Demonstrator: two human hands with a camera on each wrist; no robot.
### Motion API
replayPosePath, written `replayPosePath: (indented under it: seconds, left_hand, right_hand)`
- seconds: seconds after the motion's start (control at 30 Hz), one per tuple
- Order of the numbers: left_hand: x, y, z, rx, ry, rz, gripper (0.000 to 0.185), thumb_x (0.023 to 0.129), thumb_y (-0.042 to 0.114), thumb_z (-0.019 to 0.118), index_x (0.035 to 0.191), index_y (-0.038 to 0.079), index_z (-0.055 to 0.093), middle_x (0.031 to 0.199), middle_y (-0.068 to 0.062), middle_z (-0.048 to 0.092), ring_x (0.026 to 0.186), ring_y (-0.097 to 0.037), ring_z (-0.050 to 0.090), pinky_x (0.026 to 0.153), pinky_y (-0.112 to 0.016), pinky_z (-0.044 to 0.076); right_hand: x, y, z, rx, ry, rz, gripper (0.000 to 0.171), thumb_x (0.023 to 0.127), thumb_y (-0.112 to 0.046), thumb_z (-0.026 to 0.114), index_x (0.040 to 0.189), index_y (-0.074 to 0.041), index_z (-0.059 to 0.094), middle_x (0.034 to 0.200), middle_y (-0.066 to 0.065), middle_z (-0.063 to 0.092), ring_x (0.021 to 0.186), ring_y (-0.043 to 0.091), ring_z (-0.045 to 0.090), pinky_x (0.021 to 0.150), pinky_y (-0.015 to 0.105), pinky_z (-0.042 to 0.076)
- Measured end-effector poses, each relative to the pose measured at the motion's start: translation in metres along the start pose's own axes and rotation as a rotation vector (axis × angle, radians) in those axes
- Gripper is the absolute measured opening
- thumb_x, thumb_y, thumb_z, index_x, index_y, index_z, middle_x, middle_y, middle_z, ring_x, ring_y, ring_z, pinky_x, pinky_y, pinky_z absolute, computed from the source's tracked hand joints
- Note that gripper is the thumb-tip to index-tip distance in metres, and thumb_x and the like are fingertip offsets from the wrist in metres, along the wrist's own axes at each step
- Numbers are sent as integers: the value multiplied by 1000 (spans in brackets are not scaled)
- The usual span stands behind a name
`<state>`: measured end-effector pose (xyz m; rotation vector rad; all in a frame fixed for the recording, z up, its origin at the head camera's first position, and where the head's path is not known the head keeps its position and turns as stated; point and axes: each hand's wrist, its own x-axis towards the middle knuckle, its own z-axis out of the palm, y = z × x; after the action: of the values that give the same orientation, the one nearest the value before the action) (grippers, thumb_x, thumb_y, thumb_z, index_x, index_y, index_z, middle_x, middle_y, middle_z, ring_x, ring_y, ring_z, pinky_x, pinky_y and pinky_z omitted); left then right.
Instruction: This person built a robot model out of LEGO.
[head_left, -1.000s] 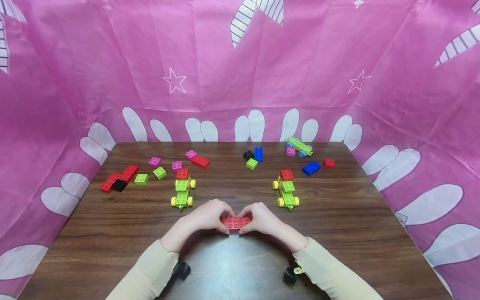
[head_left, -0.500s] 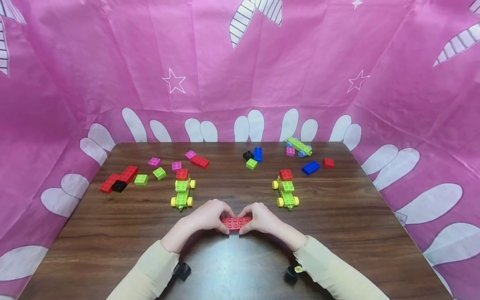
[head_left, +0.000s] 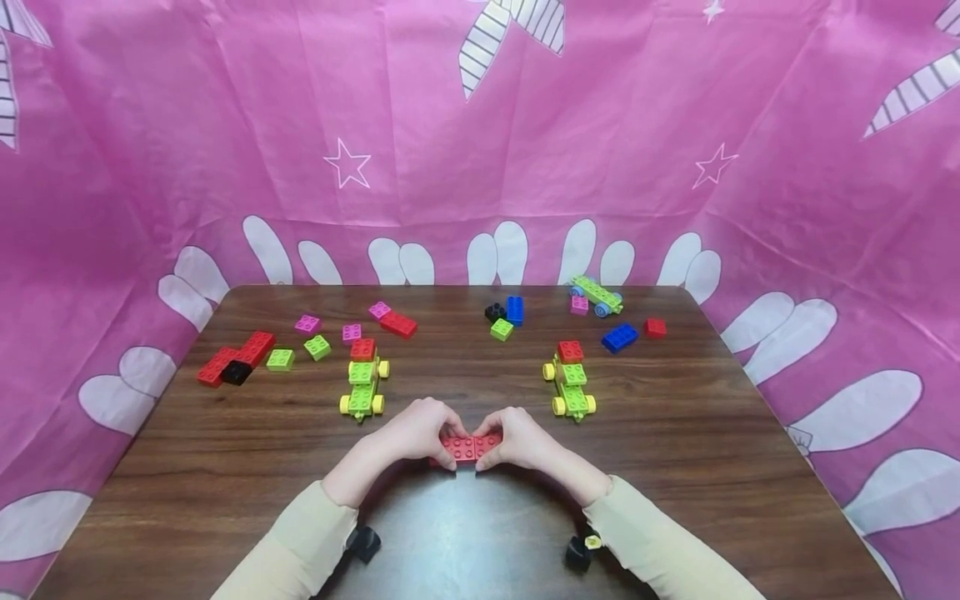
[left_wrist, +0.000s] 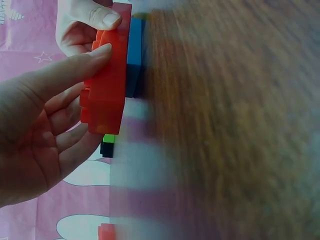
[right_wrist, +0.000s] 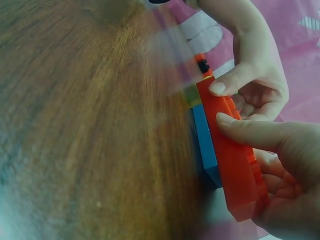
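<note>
Two red toy bricks, the left one (head_left: 460, 448) and the right one (head_left: 487, 447), sit end to end between both hands, a thin seam between them. My left hand (head_left: 416, 432) pinches the left brick, thumb on its near side and fingers behind. The right brick is pinched the same way by my right hand (head_left: 527, 437). Under the red row lies a blue brick (left_wrist: 135, 57), also visible as the blue brick (right_wrist: 206, 147) in the right wrist view. Both red ends overhang it. The thumbtips stand close together near the seam.
Ahead of the hands stand two green car bases with yellow wheels, a left car (head_left: 362, 392) and a right car (head_left: 572, 392), each with a red brick at its far end. Loose bricks (head_left: 281, 359) lie at the left and back. A blue-wheeled green base (head_left: 597, 295) stands back right.
</note>
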<state>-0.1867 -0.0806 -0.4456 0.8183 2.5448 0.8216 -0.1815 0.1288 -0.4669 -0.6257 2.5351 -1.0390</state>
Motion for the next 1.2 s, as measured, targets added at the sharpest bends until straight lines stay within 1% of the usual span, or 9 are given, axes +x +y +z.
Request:
replayPosePath:
  seconds: [0.27, 0.5, 0.67, 0.8, 0.93, 1.07, 1.2]
  left_hand:
    - [-1, 2, 0, -4, 2, -19, 36, 62, 18, 92, 94, 14, 78, 81, 2, 75, 73, -7, 66, 68, -29, 53]
    - [-1, 1, 1, 1, 9, -5, 38, 62, 20, 92, 96, 13, 78, 86, 1, 75, 78, -9, 67, 72, -28, 53]
    - [-2, 0, 1, -14, 2, 0, 38, 63, 18, 92, 97, 12, 77, 86, 0, 75, 77, -9, 67, 70, -26, 53]
    - [-1, -1, 0, 12, -20, 25, 36, 65, 18, 90, 98, 11, 76, 84, 3, 72, 72, -5, 62, 67, -23, 51]
    - [-1, -1, 0, 40, -44, 62, 35, 68, 19, 89, 98, 11, 74, 84, 5, 68, 71, -4, 57, 66, -22, 48]
    - [-2, -2, 0, 46, -51, 90, 38, 69, 20, 89, 102, 9, 73, 89, 4, 69, 77, -5, 57, 70, -22, 49]
    - [-7, -4, -2, 70, -38, 107, 45, 70, 25, 88, 108, 9, 72, 98, 2, 71, 88, -8, 60, 81, -27, 51]
  right_hand:
    - [0, 0, -1, 0, -10, -2, 34, 66, -22, 92, 93, -8, 76, 85, -1, 73, 74, 12, 53, 66, 25, 43]
    - [0, 0, 0, -15, -15, 20, 35, 65, -23, 92, 93, -9, 76, 85, -2, 72, 75, 11, 53, 68, 25, 44]
    - [0, -1, 0, -23, -7, 3, 35, 65, -24, 92, 93, -9, 76, 86, -1, 73, 75, 12, 53, 68, 26, 44]
    - [0, -2, 0, -39, -10, -12, 35, 66, -24, 91, 93, -9, 75, 86, -1, 72, 75, 11, 54, 68, 26, 45]
    - [-1, -2, 0, -55, -23, -35, 33, 68, -23, 90, 93, -10, 73, 86, -2, 71, 75, 11, 54, 68, 27, 46]
    - [-3, -3, -1, -69, -29, -58, 32, 69, -21, 89, 93, -10, 71, 86, -3, 69, 75, 11, 54, 68, 27, 46]
    - [-3, -2, 0, -87, -40, -74, 33, 70, -21, 88, 96, -11, 70, 87, -4, 68, 75, 9, 54, 68, 24, 47]
